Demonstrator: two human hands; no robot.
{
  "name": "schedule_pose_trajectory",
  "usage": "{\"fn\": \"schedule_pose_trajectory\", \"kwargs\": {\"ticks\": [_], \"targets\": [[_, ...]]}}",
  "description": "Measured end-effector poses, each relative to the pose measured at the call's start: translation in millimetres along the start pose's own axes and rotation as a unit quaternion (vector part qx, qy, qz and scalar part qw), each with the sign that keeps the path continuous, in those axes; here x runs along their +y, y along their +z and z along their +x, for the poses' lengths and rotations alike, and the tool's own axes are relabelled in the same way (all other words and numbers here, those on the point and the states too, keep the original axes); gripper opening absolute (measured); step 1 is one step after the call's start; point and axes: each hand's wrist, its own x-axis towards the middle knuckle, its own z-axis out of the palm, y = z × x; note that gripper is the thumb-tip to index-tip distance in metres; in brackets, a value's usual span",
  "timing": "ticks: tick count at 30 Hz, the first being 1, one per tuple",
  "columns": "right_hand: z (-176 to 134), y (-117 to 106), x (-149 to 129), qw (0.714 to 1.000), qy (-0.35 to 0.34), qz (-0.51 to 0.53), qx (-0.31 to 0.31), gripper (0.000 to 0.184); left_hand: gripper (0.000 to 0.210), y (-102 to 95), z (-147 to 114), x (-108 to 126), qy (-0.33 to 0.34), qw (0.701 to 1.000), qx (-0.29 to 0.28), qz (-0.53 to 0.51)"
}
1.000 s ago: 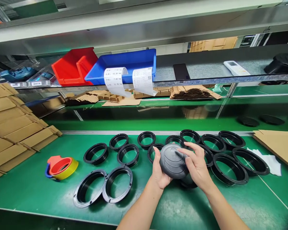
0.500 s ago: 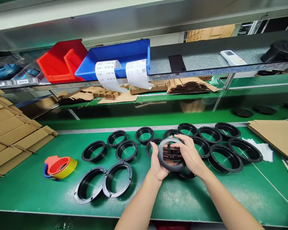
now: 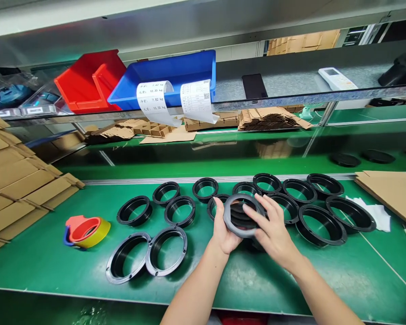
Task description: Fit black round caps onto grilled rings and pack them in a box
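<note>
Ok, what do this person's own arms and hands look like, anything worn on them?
Both are bare: the left hand and right hand have no gloves, and no rings, watch or bands show. The forearms are uncovered right to the frame edge, no sleeves visible.
</note>
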Motion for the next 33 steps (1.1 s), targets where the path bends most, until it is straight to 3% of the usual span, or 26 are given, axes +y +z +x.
{"fn": "schedule_pose_trajectory", "kwargs": {"ticks": [3, 5, 9, 12, 15, 17, 23, 28, 30, 33], "targets": [[-6.2, 3.1, 2.3, 0.993, -0.085, -0.073, -0.038, 0.072, 0.085, -0.7, 0.4, -6.6, 0.008, 1.000, 0.012, 0.001], [-8.2, 1.3, 0.4, 0.994, -0.070, -0.074, -0.049, 0.088, 0.085, -1.3, -1.1, -14.0, -0.014, 0.999, 0.011, 0.027], [-7.1, -13.7, -6.3, 0.995, 0.006, -0.046, -0.089, 0.102, 0.083, 1.6, -5.9, -23.4, -0.031, 0.993, -0.006, 0.116], [-7.4, -25.2, -1.3, 0.993, 0.056, -0.040, -0.100, 0.101, 0.079, 5.8, -5.7, -16.7, 0.047, 0.982, 0.026, 0.180], [-12.2, -25.5, 12.5, 0.987, 0.067, -0.129, -0.073, 0.097, 0.064, 6.4, -2.5, -2.4, 0.209, 0.938, 0.151, 0.231], [-17.4, -18.8, 20.6, 0.977, 0.037, -0.191, -0.083, 0.098, 0.054, 4.6, -0.8, 5.7, 0.275, 0.909, 0.213, 0.231], [-40.3, 7.9, 14.4, 0.956, 0.013, -0.252, -0.153, 0.093, 0.035, 0.7, 0.6, 8.2, 0.281, 0.902, 0.227, 0.235], [-38.8, 0.0, -8.7, 0.944, -0.019, -0.254, -0.210, 0.085, 0.030, 1.2, 1.0, 4.0, 0.275, 0.900, 0.232, 0.246], [-27.9, -9.4, -13.6, 0.952, -0.021, -0.231, -0.201, 0.076, 0.028, -0.2, 1.8, 3.8, 0.286, 0.892, 0.240, 0.256], [-16.4, -13.4, -16.4, 0.970, 0.025, -0.202, -0.132, 0.072, 0.024, -3.8, 4.4, 4.9, 0.318, 0.869, 0.261, 0.274]]}}
